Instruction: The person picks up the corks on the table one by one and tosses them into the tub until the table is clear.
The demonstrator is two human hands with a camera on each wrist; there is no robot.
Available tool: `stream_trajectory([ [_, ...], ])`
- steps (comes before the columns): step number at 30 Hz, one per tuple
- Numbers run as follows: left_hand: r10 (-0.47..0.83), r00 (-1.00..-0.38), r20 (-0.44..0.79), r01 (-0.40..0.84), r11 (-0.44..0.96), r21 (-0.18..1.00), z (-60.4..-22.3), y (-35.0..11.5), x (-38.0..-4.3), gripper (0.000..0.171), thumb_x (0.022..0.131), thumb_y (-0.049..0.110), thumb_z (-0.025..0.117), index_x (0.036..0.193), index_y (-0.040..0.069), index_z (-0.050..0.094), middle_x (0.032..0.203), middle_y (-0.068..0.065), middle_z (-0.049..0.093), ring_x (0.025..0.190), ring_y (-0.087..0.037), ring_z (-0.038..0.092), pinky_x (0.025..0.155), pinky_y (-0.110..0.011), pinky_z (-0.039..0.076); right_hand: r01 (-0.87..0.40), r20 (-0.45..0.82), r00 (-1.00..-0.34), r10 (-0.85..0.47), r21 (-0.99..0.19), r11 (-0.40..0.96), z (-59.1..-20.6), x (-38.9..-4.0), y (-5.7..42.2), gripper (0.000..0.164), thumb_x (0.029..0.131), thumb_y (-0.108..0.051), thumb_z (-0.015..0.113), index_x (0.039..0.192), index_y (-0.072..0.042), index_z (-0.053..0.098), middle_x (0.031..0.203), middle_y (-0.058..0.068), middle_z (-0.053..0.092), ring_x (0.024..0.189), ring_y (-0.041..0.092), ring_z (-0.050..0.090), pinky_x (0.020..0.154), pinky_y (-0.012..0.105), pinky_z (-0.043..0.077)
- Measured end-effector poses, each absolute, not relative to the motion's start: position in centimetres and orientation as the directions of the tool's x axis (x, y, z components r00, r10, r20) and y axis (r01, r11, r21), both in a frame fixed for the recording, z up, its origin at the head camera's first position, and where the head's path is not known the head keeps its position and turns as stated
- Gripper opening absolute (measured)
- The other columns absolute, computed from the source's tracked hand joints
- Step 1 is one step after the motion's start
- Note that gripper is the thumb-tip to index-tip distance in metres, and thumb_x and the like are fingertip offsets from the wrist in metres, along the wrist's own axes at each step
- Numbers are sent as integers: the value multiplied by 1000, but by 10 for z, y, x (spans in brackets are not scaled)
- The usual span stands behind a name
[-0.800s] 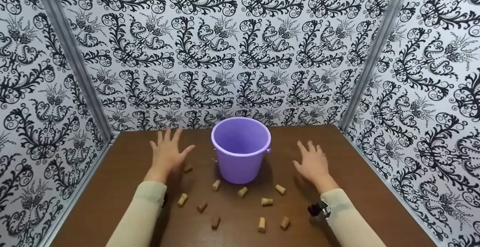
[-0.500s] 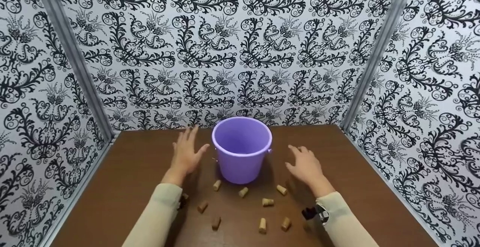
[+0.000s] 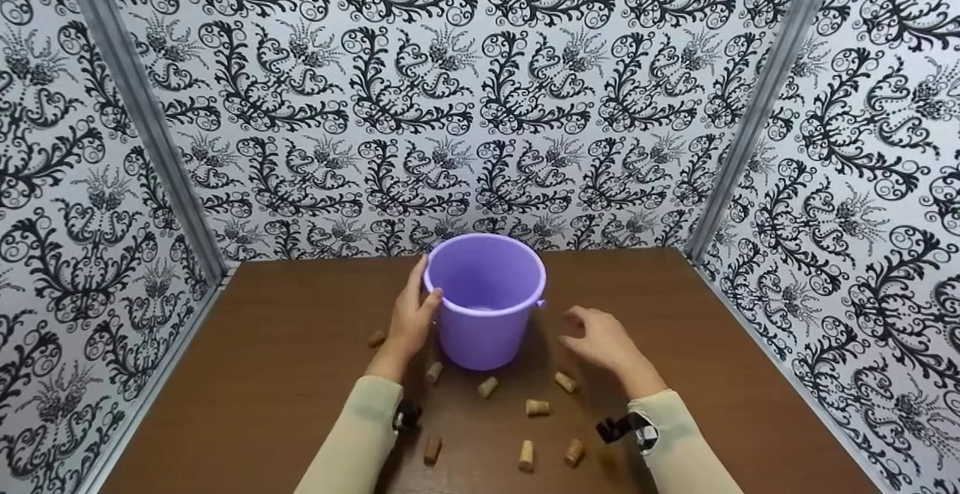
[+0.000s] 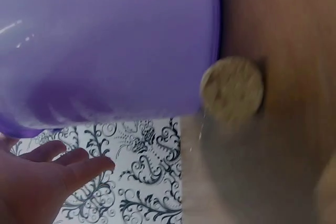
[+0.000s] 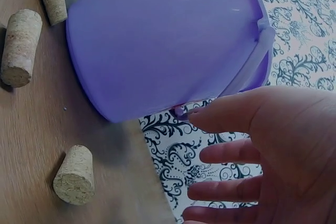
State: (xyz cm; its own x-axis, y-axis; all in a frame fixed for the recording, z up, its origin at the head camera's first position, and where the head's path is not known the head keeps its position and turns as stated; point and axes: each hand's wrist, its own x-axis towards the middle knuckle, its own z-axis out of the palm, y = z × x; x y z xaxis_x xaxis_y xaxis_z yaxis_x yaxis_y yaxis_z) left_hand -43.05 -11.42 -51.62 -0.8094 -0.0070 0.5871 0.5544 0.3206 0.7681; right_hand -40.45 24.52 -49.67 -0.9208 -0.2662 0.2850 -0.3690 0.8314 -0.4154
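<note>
A purple bucket (image 3: 484,340) stands upright on the brown table (image 3: 262,404). My left hand (image 3: 409,321) is at the bucket's left side, its thumb overlapping the near rim in the head view. In the left wrist view its fingers (image 4: 79,166) are extended beside the wall; whether they touch cannot be told. My right hand (image 3: 604,340) hovers a little right of the bucket, holding nothing. The right wrist view has its fingers (image 5: 231,151) loosely bent, close to the handle's pivot. Several corks lie about, including one (image 3: 565,382) near the right hand and another (image 4: 232,88) by the bucket's base.
More corks lie toward the front, such as a cork (image 3: 526,456) and a darker cork (image 3: 433,450). One cork (image 3: 377,338) sits left of the left hand. Black-and-white patterned walls (image 3: 480,104) with grey metal posts (image 3: 135,104) enclose the table.
My left hand has moved right, from well away to the bucket's side. My right hand has come slightly left and lower, its fingers more bent. The bucket and corks have stayed put.
</note>
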Motion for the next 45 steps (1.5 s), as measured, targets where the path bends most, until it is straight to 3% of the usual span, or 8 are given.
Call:
stream_trajectory([
  [10, -28, -848, 529, 512, 215, 832, -526, -109, -427, 80, 101, 32, 61, 170, 15, 25, 172, -18, 36, 155, -43, 40, 130, -62, 28, -334, 195, -943, -271, -527, 782, -504, -404, 247, 40, 89, -21, 80, 126, -6, 71, 119, 20, 76, 110, 38, 74, 97, 54, 61],
  [22, -33, -858, 513, 498, 191, 846, -526, -105, -427, 81, 101, 30, 60, 170, 13, 22, 172, -19, 33, 156, -43, 39, 130, -61, 27, -335, 113, -937, -330, -550, 765, -506, -403, 245, 49, 86, -23, 82, 128, -2, 68, 119, 16, 76, 109, 32, 73, 95, 51, 62],
  [28, -22, -864, 502, 493, 159, 855, -526, -106, -426, 80, 101, 21, 59, 170, 11, 22, 171, -21, 37, 155, -43, 41, 130, -58, 30, -369, 98, -923, -373, -502, 782, -509, -401, 244, 48, 81, -26, 86, 122, -4, 71, 106, 12, 77, 95, 23, 72, 86, 46, 62],
  [38, -24, -858, 513, 504, 159, 849, -529, -109, -429, 79, 102, 24, 60, 170, 14, 23, 172, -18, 35, 156, -42, 40, 131, -59, 28, -387, 53, -909, -414, -478, 788, -514, -400, 243, 39, 75, -26, 90, 105, -8, 71, 88, 0, 74, 77, 15, 64, 70, 36, 57],
  [45, -26, -868, 497, 486, 167, 858, -528, -108, -427, 78, 102, 21, 59, 171, 20, 22, 172, -17, 35, 156, -42, 39, 131, -60, 26, -359, 50, -925, -376, -432, 827, -521, -399, 239, 30, 72, -26, 89, 90, -13, 69, 77, -4, 69, 73, 15, 61, 70, 37, 55],
])
